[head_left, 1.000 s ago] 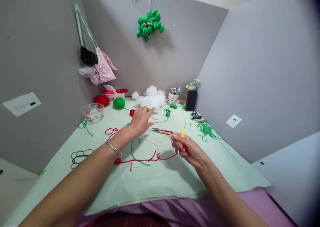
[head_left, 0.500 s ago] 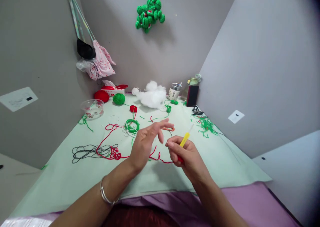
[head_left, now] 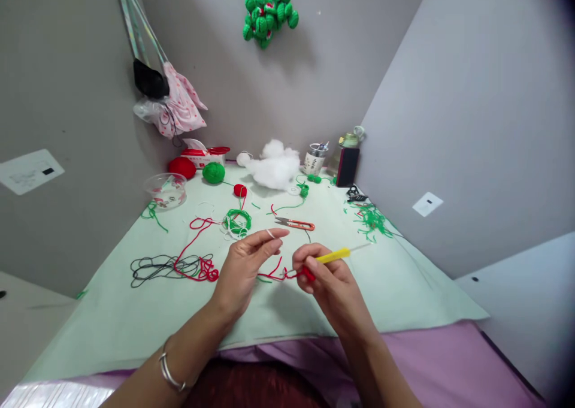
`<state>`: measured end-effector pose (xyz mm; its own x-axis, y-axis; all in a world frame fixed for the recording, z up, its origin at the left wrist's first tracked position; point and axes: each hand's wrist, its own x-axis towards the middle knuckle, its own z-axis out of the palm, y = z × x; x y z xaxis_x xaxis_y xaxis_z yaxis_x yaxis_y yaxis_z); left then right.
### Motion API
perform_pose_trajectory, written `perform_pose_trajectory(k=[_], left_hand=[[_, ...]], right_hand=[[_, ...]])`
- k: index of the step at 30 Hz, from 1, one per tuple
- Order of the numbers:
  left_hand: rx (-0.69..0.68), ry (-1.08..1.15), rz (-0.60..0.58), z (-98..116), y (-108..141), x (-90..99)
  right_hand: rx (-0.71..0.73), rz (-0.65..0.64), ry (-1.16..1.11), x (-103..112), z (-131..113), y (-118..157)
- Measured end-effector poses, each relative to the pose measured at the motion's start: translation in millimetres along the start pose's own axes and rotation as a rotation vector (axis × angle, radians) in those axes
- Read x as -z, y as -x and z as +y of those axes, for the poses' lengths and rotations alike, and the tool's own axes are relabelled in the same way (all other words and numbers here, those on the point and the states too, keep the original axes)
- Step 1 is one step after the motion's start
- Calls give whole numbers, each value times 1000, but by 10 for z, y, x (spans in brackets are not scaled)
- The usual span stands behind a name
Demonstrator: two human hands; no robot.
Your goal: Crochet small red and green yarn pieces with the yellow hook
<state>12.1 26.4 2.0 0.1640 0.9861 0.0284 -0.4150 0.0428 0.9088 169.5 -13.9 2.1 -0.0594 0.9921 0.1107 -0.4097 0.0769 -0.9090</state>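
Observation:
My right hand (head_left: 323, 273) is closed around a yellow-handled crochet hook (head_left: 333, 256) and a small red yarn piece (head_left: 308, 274). The hook's thin metal shaft points right, away from my left hand. Red yarn (head_left: 272, 276) trails leftward from the red piece. My left hand (head_left: 242, 267) is held to the left, apart from the right one, its thumb and index finger brought close together. A short white yarn strand (head_left: 270, 233) lies across that index finger; where it runs from there is hard to see. Just beyond the hands lie orange thread snips (head_left: 302, 224).
Green yarn coil (head_left: 238, 221), black cord (head_left: 157, 270) and red yarn lie left on the pale tablecloth (head_left: 179, 330). White stuffing (head_left: 276, 167), a pen cup (head_left: 315, 159) and a phone (head_left: 347, 167) stand at the back. Green scraps (head_left: 375, 219) lie right; a clear tub (head_left: 166, 191) sits left.
My left hand has moved left and down, its fingers drawing together, uncovering the snips. In my right hand, the hook has swung from pointing up to lying nearly level toward the right.

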Motion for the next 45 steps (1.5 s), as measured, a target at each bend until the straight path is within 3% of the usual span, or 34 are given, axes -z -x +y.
perform_pose_trajectory(k=[5,12,17,20,27,32,39,45], left_hand=[[22,-75,-102,-34,52,13],[146,44,-128,-60,211,-139],[223,179,-159,-77,274,-150],[288,231,-188,-49,270,-137],[303,276,-205,-18,223,-111],[264,241,-181,-42,206,-86],[59,-33,-95,-55,208,-133],[221,85,-123,-97,314,-227]], right_hand=[[246,9,121,24,9,77],[740,183,707,26,116,110],[952,244,962,27,201,201],[922,249,884,-12,184,217],[428,169,312,16,128,140],[296,137,253,47,120,156],[473,163,395,-18,91,121],[907,299,931,-25,240,208]])
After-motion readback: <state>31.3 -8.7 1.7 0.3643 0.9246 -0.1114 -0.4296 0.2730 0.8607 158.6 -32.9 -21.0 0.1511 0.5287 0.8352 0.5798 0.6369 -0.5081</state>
